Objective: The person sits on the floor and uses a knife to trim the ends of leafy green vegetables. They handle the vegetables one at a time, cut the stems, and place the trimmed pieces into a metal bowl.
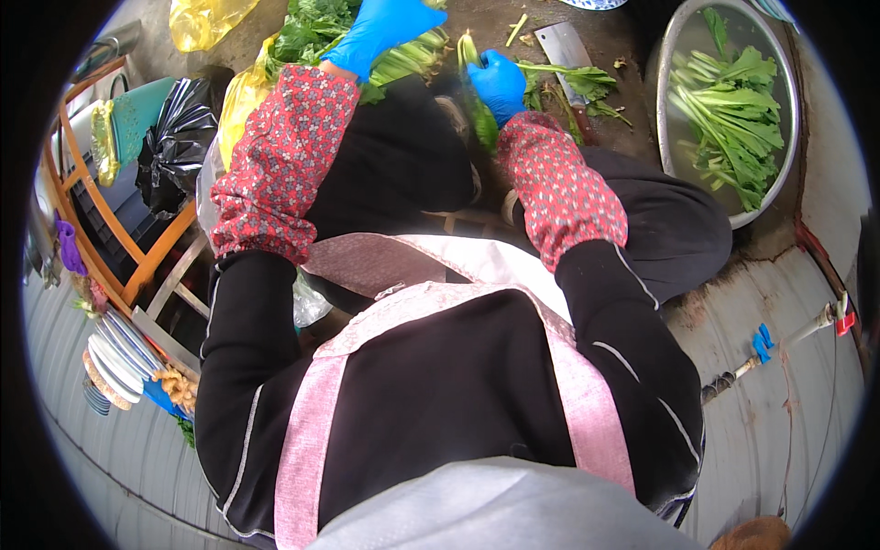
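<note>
The right hand (500, 85) curls round a stalk (479, 115) at its left, long axis pointing away; the left hand (381, 35), farther from it, is over greens (307, 38), grip hidden from me

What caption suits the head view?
Left hand over leafy greens, right hand holding a green stalk, cleaver and basin nearby.

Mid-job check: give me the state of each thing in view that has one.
Left hand: gloved, at the leafy pile; grip unclear.
Right hand: gloved, closed on a green stalk.
Green stalk: held.
Leafy pile: loose, partly hidden.
Cleaver: lying down, greens across its blade.
Metal basin: uncovered, holding greens.
Basin greens: loose.
Black plastic bag: bulging, crumpled.
</note>
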Available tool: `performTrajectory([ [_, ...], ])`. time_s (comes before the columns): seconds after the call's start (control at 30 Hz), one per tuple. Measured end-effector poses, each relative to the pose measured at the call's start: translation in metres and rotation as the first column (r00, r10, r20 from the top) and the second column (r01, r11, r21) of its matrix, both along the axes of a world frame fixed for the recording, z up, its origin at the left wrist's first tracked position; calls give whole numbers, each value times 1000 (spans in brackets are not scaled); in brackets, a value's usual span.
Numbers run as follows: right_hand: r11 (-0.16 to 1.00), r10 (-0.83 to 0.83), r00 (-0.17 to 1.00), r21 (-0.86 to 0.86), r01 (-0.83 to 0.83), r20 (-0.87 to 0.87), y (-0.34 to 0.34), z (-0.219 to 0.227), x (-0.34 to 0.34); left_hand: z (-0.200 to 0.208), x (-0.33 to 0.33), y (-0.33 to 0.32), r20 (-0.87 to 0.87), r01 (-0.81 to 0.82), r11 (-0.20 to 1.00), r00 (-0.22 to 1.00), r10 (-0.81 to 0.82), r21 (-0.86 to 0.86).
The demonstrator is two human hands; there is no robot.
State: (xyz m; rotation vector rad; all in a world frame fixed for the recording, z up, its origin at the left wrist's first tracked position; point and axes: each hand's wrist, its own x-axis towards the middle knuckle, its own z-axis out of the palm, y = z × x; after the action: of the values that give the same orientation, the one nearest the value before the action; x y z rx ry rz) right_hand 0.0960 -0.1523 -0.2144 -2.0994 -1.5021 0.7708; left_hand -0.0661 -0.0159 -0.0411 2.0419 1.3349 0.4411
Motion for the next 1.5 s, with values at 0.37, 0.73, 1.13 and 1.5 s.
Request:
performTrajectory([
  [0.37,897,-196,898,298,326,-393,27,139,-42,-8,16,-15,193,-123,974,968,159,-190],
  [0.73,909,-372,884,-83,409,284,-38,46,73,-10,15,-6,400,80,818,897,191,-570],
  [1.13,857,-245,923,-379,349,295,-94,-13,130,5,10,1,512,268,807,858,49,-526],
  [1.5,608,-793,-27,-788,-92,-609,-99,170,44,-3,12,-2,415,145,963,909,-38,-227],
])
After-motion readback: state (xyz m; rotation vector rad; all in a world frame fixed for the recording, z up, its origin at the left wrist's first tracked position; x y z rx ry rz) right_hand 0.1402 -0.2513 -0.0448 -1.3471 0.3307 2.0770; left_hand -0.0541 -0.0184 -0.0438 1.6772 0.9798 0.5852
